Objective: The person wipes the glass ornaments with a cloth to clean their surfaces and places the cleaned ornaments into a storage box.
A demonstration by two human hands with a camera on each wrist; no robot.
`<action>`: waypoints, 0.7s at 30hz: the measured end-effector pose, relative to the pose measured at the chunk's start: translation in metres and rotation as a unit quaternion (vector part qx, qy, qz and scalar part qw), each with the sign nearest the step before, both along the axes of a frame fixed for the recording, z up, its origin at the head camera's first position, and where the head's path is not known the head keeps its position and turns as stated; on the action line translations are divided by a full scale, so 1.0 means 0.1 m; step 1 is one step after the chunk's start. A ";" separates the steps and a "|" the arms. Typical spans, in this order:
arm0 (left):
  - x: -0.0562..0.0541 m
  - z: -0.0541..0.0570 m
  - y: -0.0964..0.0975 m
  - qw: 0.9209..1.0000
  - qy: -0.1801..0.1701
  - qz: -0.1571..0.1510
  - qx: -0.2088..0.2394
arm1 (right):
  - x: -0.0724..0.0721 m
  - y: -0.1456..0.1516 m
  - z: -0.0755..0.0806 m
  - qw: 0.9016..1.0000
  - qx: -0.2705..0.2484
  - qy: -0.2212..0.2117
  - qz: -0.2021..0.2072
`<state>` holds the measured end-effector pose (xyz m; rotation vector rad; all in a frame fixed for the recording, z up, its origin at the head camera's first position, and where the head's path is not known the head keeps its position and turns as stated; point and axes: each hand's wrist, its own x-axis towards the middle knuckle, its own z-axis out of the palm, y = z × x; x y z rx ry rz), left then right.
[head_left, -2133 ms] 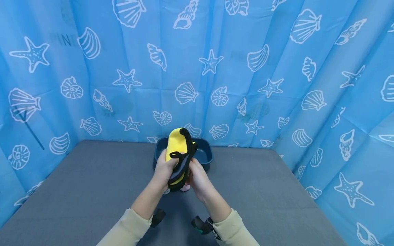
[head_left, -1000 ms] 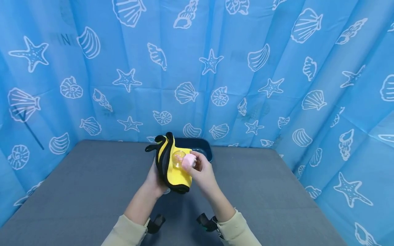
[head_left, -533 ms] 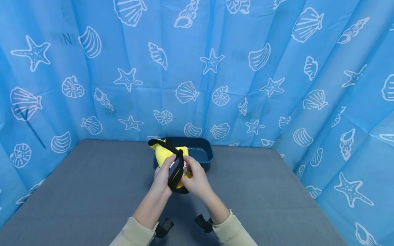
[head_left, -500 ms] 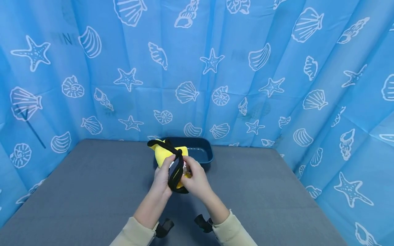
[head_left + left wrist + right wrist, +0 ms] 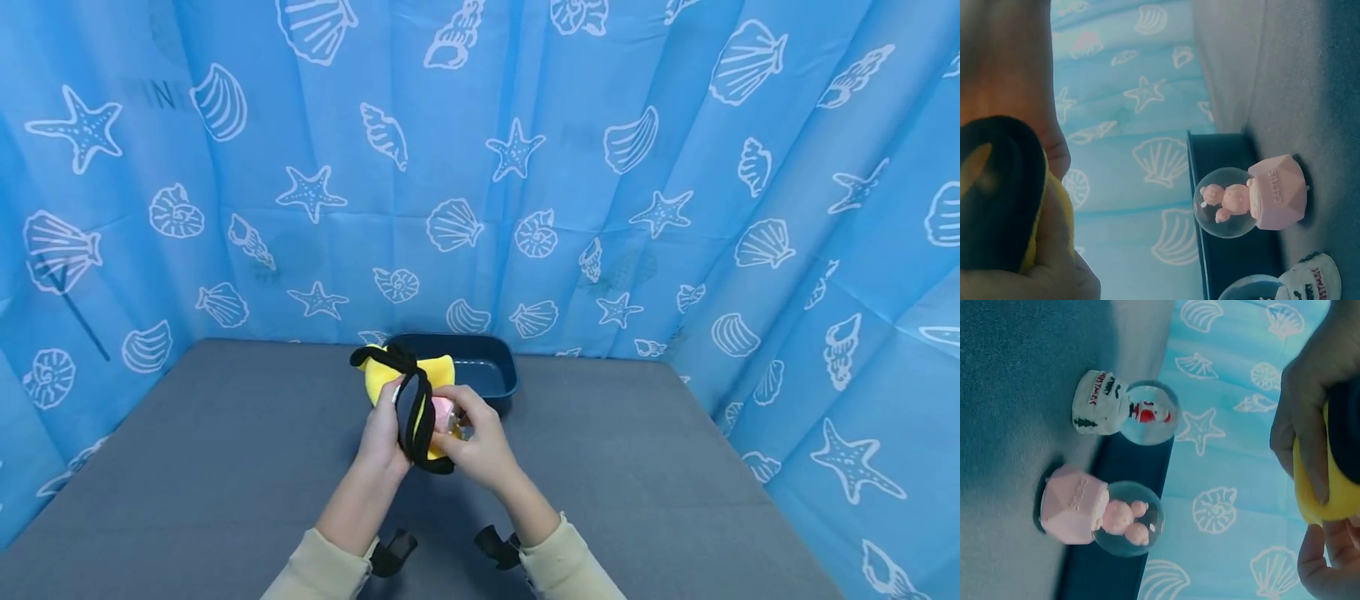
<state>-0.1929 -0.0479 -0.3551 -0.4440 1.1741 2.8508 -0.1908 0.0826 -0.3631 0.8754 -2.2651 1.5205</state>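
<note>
In the head view my left hand grips a yellow cloth with black edging and a grey reverse side. The cloth is folded around a small snow globe, whose pink base shows at the right. My right hand pinches that base between thumb and fingers; the globe's glass is hidden by the cloth. In the left wrist view the dark side of the cloth faces the camera. The right wrist view shows its yellow side between the hands.
Two other snow globes stand on the grey table: one with a pink base marked CACTUS, one with a white Christmas base. A dark blue basin stands behind them. A blue shell-patterned curtain hangs behind.
The cloth opened to bare the snow globe about a second ago, then folded back around it. Since half a second ago, the cloth has shifted slightly left, and more of the pink base shows.
</note>
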 end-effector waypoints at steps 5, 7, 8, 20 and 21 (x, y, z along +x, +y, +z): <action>0.00 -0.01 -0.04 0.999 -0.010 -0.007 -0.042 | -0.01 0.11 0.03 0.997 -0.030 -0.054 0.038; 0.00 0.00 -0.07 0.998 -0.009 -0.012 -0.060 | -0.01 0.15 0.06 0.993 -0.054 -0.088 0.055; 0.00 0.00 -0.09 0.998 -0.007 -0.016 -0.064 | -0.01 0.16 0.08 0.990 -0.070 -0.110 0.062; 0.08 -0.03 -0.12 0.983 0.149 -0.090 -0.053 | -0.04 0.11 0.23 0.964 -0.136 -0.227 0.042; 0.08 -0.04 -0.10 0.981 0.165 -0.087 -0.055 | -0.05 0.10 0.22 0.967 -0.128 -0.216 0.048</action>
